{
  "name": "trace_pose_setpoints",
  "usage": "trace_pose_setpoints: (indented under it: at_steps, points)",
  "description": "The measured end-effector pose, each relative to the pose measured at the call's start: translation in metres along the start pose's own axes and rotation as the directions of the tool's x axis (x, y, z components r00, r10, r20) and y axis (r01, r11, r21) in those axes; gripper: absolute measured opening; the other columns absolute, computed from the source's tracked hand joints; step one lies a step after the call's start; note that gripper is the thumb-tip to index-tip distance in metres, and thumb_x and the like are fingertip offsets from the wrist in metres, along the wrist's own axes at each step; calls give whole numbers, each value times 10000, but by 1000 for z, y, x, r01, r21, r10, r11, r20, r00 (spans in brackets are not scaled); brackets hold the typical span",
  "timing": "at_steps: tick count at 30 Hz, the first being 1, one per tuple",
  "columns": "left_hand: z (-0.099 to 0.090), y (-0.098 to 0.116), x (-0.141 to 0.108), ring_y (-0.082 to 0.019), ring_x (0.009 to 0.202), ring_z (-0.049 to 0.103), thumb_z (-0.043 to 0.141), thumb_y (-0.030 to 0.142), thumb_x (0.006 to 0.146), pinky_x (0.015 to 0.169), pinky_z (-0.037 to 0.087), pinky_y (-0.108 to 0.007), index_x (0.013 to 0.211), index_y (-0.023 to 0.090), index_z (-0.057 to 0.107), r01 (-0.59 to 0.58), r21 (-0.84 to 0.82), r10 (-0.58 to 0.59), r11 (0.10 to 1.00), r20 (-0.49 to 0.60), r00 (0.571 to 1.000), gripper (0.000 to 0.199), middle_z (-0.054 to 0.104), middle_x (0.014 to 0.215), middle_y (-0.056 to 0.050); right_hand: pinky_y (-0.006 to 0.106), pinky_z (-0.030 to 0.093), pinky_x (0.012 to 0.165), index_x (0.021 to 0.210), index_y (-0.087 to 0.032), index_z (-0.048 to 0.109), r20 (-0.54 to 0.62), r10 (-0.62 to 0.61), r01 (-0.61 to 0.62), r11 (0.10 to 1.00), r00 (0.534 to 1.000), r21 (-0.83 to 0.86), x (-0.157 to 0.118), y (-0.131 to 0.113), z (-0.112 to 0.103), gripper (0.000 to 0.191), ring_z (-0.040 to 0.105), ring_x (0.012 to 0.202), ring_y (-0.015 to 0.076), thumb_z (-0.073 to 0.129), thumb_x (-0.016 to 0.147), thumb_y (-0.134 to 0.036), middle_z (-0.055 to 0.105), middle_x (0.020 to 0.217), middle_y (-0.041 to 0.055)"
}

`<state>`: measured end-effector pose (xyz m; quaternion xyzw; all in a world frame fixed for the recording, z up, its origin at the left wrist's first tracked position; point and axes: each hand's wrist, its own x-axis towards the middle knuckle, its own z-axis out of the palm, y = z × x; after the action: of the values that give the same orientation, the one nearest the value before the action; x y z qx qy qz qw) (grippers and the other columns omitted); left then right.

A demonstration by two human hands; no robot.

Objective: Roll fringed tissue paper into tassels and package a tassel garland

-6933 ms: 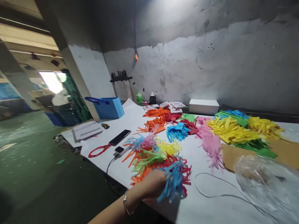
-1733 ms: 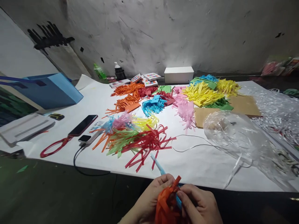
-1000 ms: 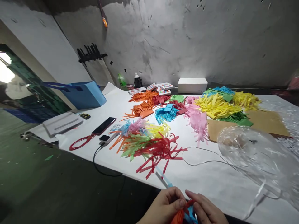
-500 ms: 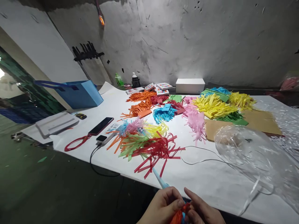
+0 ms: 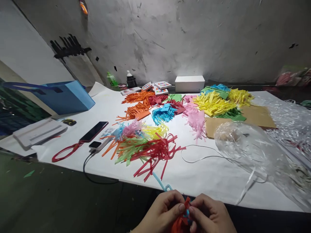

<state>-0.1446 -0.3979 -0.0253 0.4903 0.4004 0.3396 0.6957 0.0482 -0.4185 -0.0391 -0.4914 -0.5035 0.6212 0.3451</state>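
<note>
Left hand (image 5: 167,210) is pinching the orange-red paper tassel (image 5: 179,225); right hand (image 5: 210,215), its index finger just curled in from straight, is now pinching too, both meeting at the light-blue strip (image 5: 159,181). Fingertips are nearly touching, so both sides are being held. Just beyond the grip, red streamers (image 5: 157,153) are sprawling; farther off, a white box (image 5: 189,84) is sitting by the wall (image 5: 206,38).

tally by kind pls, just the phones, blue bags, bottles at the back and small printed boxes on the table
phone: 1
blue bag: 1
bottles: 2
printed boxes: 4 in view
total: 8
</note>
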Motion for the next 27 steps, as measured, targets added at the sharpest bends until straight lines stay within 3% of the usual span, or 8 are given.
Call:
trace_pose_setpoints:
  at_steps: [5,11,15,20,25,27]
  points:
    - [2,4,0,-152,701,624,761,468,823,681,467,-254,837,141,686,91,-163,-79,982,78,994,336,709,783,-53,206,441,498,781,-161,633,79,44,-56,985,996,161,2,4,-3,469,648,514,126,708,809,-623,702,675,44]
    - [-4,6,2,-107,679,565,801,423,797,664,423,-208,830,125,720,103,-134,-92,986,84,992,310,657,737,-16,171,407,420,876,-168,565,184,157,-219,893,970,393,10,10,2,608,595,402,94,855,612,-633,673,571,-3]
    - [-5,6,2,-116,682,568,800,440,791,672,427,-217,824,132,717,127,-142,-115,982,93,989,321,660,733,-19,158,394,413,792,-161,550,146,127,-176,900,981,399,11,13,1,553,602,403,87,839,658,-613,688,581,25]
    - [-3,8,3,-127,670,553,775,496,793,654,426,-227,818,131,710,97,-46,-95,994,54,994,372,638,719,-12,144,343,380,754,-159,555,232,104,-206,856,967,475,12,15,0,536,549,357,71,865,632,-579,660,514,16]
    - [-4,10,2,-125,686,525,737,499,829,657,406,-226,804,133,701,69,31,-71,997,61,996,368,631,720,-12,153,379,392,780,-160,556,156,79,-146,864,985,483,14,21,5,487,612,382,103,841,698,-546,695,567,30]
    - [-5,9,3,-125,691,524,733,498,833,662,410,-226,810,133,698,56,47,-58,997,54,997,367,629,730,-13,148,373,379,773,-161,552,176,76,-156,850,981,502,15,25,6,482,601,370,102,850,689,-530,685,545,25]
